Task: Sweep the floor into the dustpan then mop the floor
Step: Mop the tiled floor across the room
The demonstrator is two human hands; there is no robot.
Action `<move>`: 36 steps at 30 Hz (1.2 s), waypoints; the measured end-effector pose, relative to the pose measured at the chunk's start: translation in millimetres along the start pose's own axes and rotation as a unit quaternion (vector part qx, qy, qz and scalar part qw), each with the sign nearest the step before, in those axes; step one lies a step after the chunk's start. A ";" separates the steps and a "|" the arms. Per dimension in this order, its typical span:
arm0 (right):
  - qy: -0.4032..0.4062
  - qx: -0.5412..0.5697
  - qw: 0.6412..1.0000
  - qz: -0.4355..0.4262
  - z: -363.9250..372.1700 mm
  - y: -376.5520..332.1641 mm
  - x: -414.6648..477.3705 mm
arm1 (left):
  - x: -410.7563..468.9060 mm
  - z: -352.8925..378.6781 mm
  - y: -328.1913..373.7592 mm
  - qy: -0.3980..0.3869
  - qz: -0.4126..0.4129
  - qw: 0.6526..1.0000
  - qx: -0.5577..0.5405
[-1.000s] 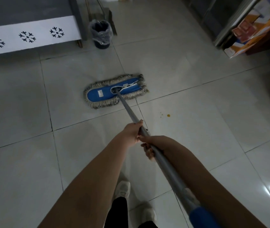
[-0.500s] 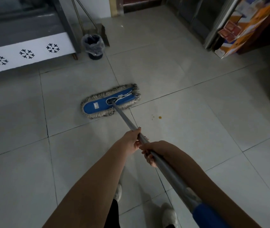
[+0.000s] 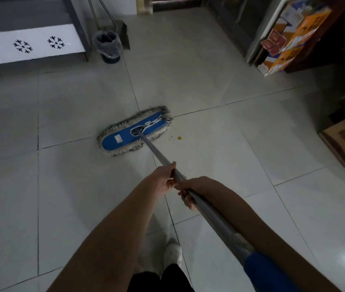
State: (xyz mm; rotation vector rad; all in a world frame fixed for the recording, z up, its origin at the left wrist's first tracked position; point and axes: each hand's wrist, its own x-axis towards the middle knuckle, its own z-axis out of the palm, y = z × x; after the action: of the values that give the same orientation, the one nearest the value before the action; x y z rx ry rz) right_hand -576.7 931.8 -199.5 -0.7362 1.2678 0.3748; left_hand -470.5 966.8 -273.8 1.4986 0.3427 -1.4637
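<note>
A flat blue mop head [image 3: 134,131] with a grey fringe lies on the pale tiled floor [image 3: 209,98] ahead of me. Its grey metal handle [image 3: 156,153] runs back towards me and ends in a blue grip at the lower right. My left hand [image 3: 165,180] grips the handle further down the shaft. My right hand [image 3: 194,191] grips it just behind, the two hands almost touching. A small orange spot [image 3: 179,138] with a few specks sits on the tile just right of the mop head.
A lined waste bin [image 3: 108,47] stands at the back beside a broom and dustpan [image 3: 123,32] leaning on the wall. A grey and white cabinet [image 3: 26,45] fills the far left. Orange cartons [image 3: 287,39] and a brown box [image 3: 344,142] stand along the right.
The mop head has swung right and nearer to the orange spot, turning more diagonal. The view has tilted up, showing more of the far wall. Both hands keep their grip.
</note>
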 end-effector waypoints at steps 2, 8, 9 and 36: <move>0.006 -0.004 1.000 0.002 -7.3 16.3 -9.2 | -9.1 7.4 -17.0 -0.008 -0.002 1.000 0.000; 0.026 0.011 1.000 0.008 -22.2 86.0 -38.5 | -46.4 17.9 -79.4 -0.026 -0.022 0.999 0.003; 0.028 0.013 0.999 0.009 -23.3 101.0 -43.9 | -53.8 17.8 -92.5 -0.032 -0.023 0.999 0.006; 0.012 0.014 1.000 -0.005 -148.9 332.5 -139.5 | -167.8 109.6 -325.9 -0.046 -0.024 0.993 0.102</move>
State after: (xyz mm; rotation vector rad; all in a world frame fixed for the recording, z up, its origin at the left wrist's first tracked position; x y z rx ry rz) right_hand -933.4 1088.5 -180.7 -0.7244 1.2897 0.3398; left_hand -824.3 1109.6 -244.8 1.5861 0.1798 -1.6396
